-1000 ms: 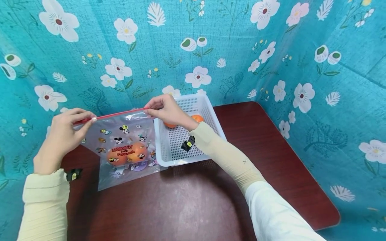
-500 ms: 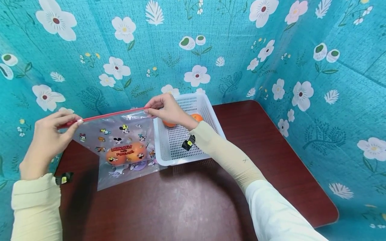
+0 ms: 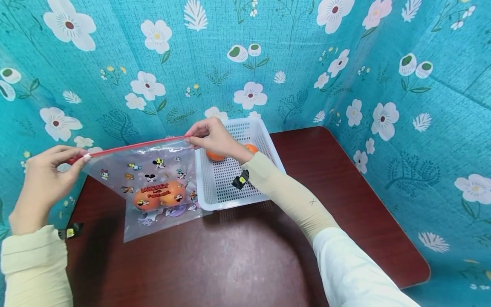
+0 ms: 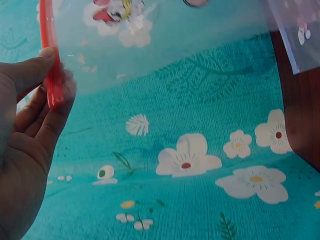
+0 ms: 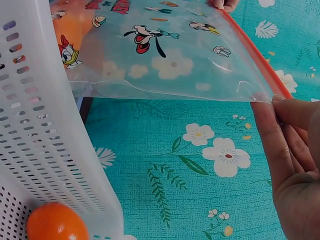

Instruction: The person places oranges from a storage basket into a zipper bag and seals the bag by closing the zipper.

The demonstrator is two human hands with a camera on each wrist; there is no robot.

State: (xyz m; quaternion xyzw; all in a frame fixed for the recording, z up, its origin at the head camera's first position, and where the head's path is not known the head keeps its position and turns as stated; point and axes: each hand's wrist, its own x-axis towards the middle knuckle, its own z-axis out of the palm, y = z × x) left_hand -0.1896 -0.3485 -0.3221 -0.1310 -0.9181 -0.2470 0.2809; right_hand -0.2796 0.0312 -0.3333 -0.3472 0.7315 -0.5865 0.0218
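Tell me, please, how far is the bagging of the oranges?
Done: two oranges lie inside the printed zip bag.
In hand: the left hand and right hand pinch opposite ends of its red zip strip.
Left: probably sealing, though I cannot tell whether it is shut; two more oranges in the white basket may need bagging.

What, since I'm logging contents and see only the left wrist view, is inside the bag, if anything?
Observer: Two oranges show through the clear film, low in the bag.
Operator: Thanks. I see just one of the hands, at one end of the red strip. Where is the other?
Observer: The right hand pinches the bag's opposite top corner, by the far end of the red strip.
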